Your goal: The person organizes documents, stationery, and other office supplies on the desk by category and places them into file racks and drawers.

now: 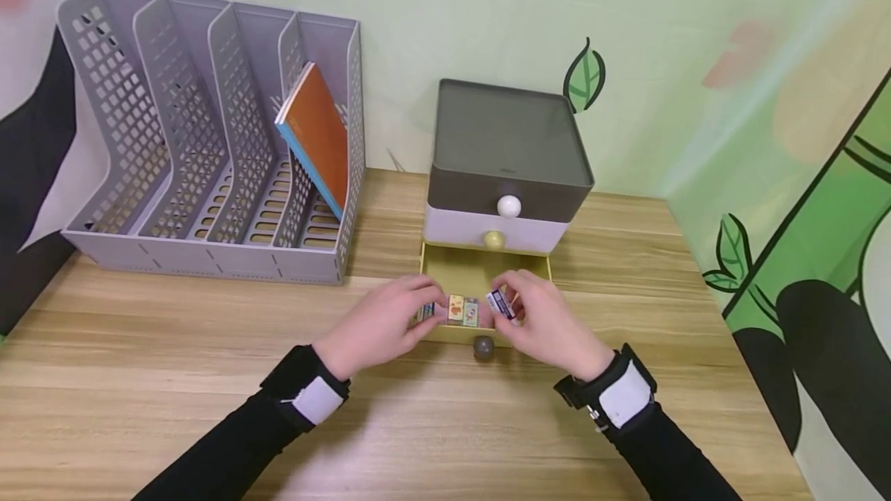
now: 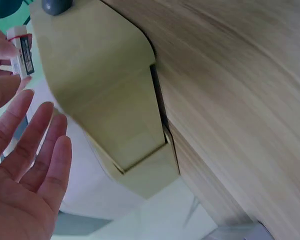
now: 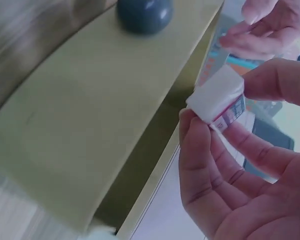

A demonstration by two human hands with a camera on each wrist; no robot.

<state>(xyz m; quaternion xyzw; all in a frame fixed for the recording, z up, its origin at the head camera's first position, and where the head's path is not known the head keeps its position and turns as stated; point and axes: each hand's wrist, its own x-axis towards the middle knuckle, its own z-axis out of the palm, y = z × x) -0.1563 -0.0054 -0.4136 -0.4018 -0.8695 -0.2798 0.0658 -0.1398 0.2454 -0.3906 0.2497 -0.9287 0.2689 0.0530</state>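
Note:
My right hand (image 1: 539, 319) pinches a small white eraser (image 1: 500, 304) in a dark printed sleeve, above the right side of an open yellow drawer (image 1: 462, 265). From the right wrist view, thumb and fingertips hold that eraser (image 3: 217, 95) by its sides, its bare white end showing. My left hand (image 1: 393, 319) hovers at the drawer's left front, its fingers (image 2: 55, 150) loosely extended with nothing between them. Along the drawer front lie small cartoon-printed blocks, one yellow (image 1: 455, 308), one greenish (image 1: 471, 312). Part of that row is hidden by my left fingers.
Above the drawer sit a lilac drawer (image 1: 459, 226) and a dark grey one (image 1: 466, 188), both closed. A dark round knob (image 1: 483, 347) juts from the yellow drawer's front. To the left stands a grey file rack (image 1: 209, 257) with an orange-covered book (image 1: 320, 138) leaning inside.

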